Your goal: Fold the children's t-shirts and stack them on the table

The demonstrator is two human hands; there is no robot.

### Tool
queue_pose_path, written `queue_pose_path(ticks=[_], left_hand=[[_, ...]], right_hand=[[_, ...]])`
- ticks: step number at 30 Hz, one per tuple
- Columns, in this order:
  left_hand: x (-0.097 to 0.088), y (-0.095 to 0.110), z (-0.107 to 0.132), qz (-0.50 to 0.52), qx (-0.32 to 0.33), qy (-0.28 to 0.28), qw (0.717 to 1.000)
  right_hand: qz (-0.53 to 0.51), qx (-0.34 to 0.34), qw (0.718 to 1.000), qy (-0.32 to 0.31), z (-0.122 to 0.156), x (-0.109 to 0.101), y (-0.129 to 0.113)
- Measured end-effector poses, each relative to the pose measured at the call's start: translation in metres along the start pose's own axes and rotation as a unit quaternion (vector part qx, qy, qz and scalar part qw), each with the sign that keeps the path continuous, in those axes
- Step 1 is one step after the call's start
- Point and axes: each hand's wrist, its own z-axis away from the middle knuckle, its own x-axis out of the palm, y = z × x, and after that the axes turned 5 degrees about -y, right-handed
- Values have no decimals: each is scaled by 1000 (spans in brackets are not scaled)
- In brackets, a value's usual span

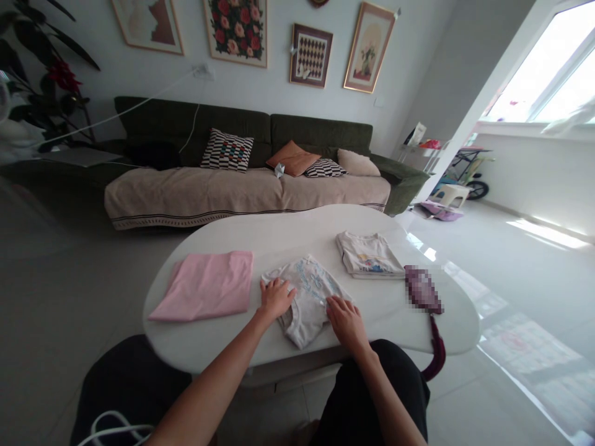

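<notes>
A light grey T-shirt with a pale blue print (309, 288) lies partly folded on the white oval table (288, 232), right in front of me. My left hand (276, 297) rests flat on its left edge with the fingers spread. My right hand (344, 319) lies flat on the shirt's right side, fingers stretched toward the print. Neither hand grips the cloth. To the left lies a folded pink garment (207, 285). A folded white T-shirt with a colourful print (369, 254) sits to the right.
A blurred dark purple object with a maroon tassel (430, 303) lies at the table's right edge. Behind the table stands a dark green sofa (242, 161) with several cushions. A plant (44, 80) stands at the far left. A bright window is at the right.
</notes>
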Motion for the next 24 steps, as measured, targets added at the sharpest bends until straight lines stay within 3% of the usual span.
queue_pose_path(ticks=[3, 7, 10, 12, 14, 16, 20, 24], left_hand=[[-1, 0, -21, -3, 48, -23, 999], [4, 19, -37, -7, 115, -43, 992], [5, 34, -36, -7, 161, -55, 985], [0, 34, -29, -6, 182, -64, 981], [-9, 26, -18, 3, 172, -50, 984], [-18, 12, -3, 23, 123, -3, 992], [-10, -9, 32, 40, 41, 74, 996], [21, -15, 51, 24, -3, 40, 999]], right_hand=[[17, 13, 999, 29, 28, 2, -33], [-8, 7, 1000, 28, 46, 8, -101], [-74, -53, 996, -15, 43, 8, -141], [-140, -116, 982, -50, 36, 0, -149], [-201, -183, 959, -75, 27, -13, -139], [-213, -198, 955, -66, 17, -25, -115], [-87, -58, 994, -15, -5, -21, -62], [-4, -10, 995, -96, -16, 2, -40]])
